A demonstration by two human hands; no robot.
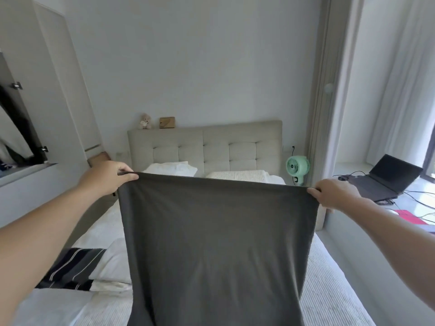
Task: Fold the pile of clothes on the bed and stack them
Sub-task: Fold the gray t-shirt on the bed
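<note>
Grey garment taut between left hand and right hand, fingers pinching its top corners.

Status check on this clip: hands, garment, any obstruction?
Left hand and right hand each pinch a top corner of the dark grey cloth garment. Held up spread, unfolded. Striped black-and-white garment lies on bed beneath, left.

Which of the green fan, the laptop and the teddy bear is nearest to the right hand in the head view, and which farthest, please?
From the right hand:
1. Green fan, just left of it, beside the bed.
2. Laptop, to its right on the floor.
3. Teddy bear, far left on the headboard.
</note>
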